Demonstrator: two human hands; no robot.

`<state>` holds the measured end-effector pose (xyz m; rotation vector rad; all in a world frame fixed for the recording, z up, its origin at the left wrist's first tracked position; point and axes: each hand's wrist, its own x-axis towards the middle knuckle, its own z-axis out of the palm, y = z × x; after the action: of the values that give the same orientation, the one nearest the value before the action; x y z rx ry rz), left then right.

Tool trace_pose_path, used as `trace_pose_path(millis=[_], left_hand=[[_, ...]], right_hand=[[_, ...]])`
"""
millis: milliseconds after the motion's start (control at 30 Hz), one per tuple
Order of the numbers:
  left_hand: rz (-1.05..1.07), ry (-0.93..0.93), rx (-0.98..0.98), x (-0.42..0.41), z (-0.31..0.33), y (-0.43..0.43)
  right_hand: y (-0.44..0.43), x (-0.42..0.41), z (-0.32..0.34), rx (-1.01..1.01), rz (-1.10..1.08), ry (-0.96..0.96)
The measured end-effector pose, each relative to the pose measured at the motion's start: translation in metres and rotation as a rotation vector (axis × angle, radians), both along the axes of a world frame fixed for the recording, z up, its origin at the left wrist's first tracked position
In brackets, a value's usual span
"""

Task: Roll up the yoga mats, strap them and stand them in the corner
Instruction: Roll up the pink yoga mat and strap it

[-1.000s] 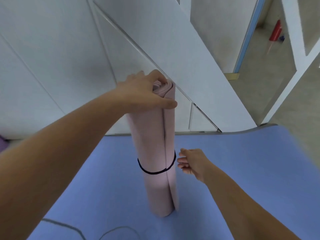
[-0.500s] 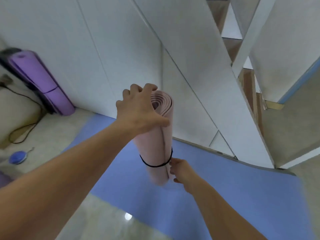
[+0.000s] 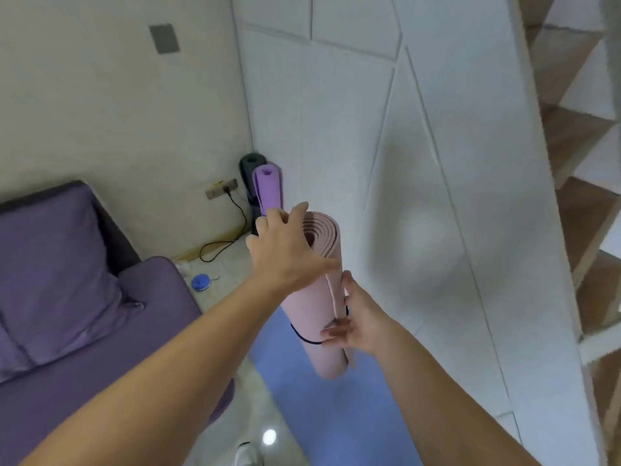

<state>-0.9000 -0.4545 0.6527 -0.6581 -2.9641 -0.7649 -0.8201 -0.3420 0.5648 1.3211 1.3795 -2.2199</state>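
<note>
Pink foam, rolled and bound by a thin black strap (image 3: 302, 337), is the mat in hand: the pink yoga mat (image 3: 312, 317) hangs tilted between both hands, its lower end seemingly clear of the unrolled blue mat (image 3: 336, 415). The left hand (image 3: 285, 250) clasps the top end, thumb across the near side and fingers over the spiral rim. The right hand (image 3: 356, 314) wraps the roll at the strap.

To do the carry well, the person should keep the loose edge pinned under the right palm and set the roll upright beside the purple rolled mat (image 3: 267, 190) and the dark one (image 3: 252, 161) (both already in the corner).

Half a second earlier the right fingertips only touched the strap. A second ago the roll stood on the blue mat, and the corner was out of sight.
</note>
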Motion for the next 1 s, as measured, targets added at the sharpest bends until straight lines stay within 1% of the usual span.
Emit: trace_pose_path(millis=[100,167,233,333,367,467,533,600,633,733,833,900,1000], left_hand=[[0.037,0.051,0.002,-0.058,0.004,-0.027],[0.040,0.093,0.021,-0.101,0.004,-0.040],[0.035,0.139,0.013,-0.145,0.004,-0.049],[0.008,0.212,-0.022,-0.197,0.001,-0.059],[0.005,0.234,-0.038,-0.213,0.001,-0.061],[-0.010,0.248,-0.085,-0.259,-0.001,-0.061],[-0.039,0.225,-0.134,-0.284,-0.004,-0.059],[-0.052,0.205,-0.198,-0.310,-0.013,-0.054],[-0.056,0.191,-0.227,-0.324,-0.018,-0.051],[-0.064,0.137,-0.288,-0.371,-0.034,-0.041],[-0.063,0.071,-0.308,-0.425,-0.062,-0.024],[-0.043,0.028,-0.329,-0.467,-0.089,-0.009],[0.031,-0.045,-0.370,-0.546,-0.133,0.018]], right_hand=[[-0.025,-0.068,0.031,-0.092,0.015,0.004],[-0.039,-0.117,0.038,-0.087,0.012,0.016],[-0.050,-0.173,0.039,-0.104,-0.017,0.063],[-0.063,-0.243,0.039,-0.300,-0.055,0.173],[-0.066,-0.264,0.042,-0.329,-0.078,0.195],[-0.074,-0.312,0.050,-0.314,-0.134,0.289],[-0.075,-0.341,0.046,-0.374,-0.213,0.361],[-0.074,-0.370,0.036,-0.443,-0.276,0.461],[-0.070,-0.387,0.027,-0.458,-0.290,0.478],[-0.059,-0.438,0.003,-0.472,-0.252,0.489],[-0.046,-0.495,-0.034,-0.427,-0.202,0.519],[-0.031,-0.539,-0.062,-0.426,-0.157,0.507],[-0.002,-0.620,-0.110,-0.459,-0.089,0.392]])
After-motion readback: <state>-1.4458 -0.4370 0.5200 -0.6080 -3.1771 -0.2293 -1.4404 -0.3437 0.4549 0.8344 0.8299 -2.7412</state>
